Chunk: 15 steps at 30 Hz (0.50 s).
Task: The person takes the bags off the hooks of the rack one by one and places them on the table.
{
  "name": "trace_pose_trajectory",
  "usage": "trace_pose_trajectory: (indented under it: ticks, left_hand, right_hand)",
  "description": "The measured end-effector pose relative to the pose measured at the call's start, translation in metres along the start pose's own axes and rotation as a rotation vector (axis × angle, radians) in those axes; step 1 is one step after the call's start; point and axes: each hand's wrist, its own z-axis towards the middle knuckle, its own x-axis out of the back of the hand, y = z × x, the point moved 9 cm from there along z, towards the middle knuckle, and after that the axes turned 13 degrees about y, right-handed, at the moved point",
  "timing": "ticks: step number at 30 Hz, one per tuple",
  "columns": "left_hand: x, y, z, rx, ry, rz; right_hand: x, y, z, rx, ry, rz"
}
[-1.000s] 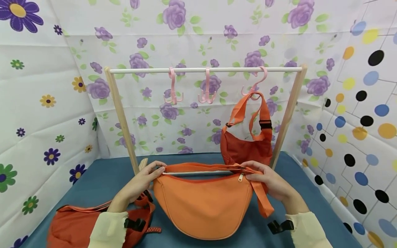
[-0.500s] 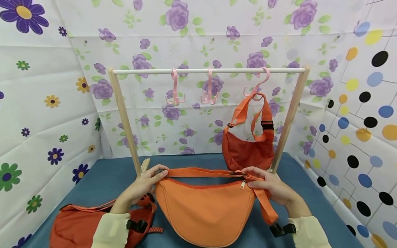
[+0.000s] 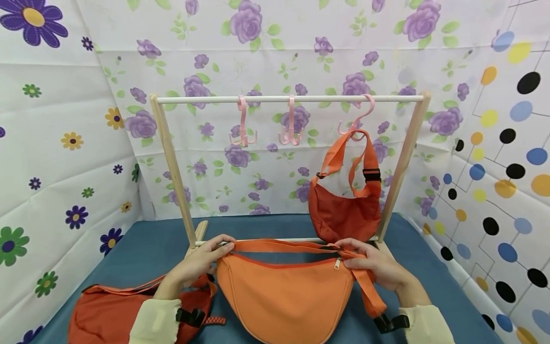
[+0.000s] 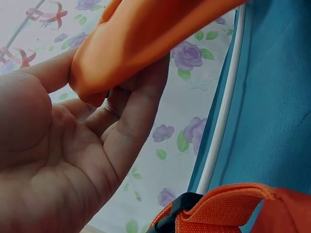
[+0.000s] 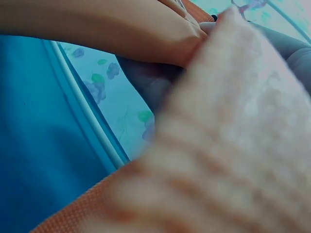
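Front-left of the wooden, white-barred rack [image 3: 206, 100] lies a red fabric bag [image 3: 105, 313]. Before the rack's middle, the left hand [image 3: 199, 262] pinches an orange half-moon fabric bag [image 3: 285, 298] by 1 top corner, the right hand [image 3: 375, 263] by the other, seemingly to level it.

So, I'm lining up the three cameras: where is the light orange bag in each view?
Head: light orange bag at bottom centre, between left hand and right hand.
Left wrist: across the top, slanting from the left hand to the upper right.
Right wrist: upper left, entering from the left edge.
Shared landmark: the purple-rose cloth, behind in every view.
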Motion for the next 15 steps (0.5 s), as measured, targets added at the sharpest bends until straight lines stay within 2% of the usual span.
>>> trace_pose_trajectory:
  ticks: [6, 15]
  left_hand:
    - [-0.0025, -0.0060, -0.0019, 0.027, 0.000, -0.004]
    - [-0.0041, -0.0076, -0.0018, 0.025, -0.018, 0.008]
  right_hand:
    - [-0.0024, 0.0058, 0.0000, -0.002, -0.034, 0.009]
    - [-0.0053, 0.0098, -0.0006, -0.028, -0.069, -0.020]
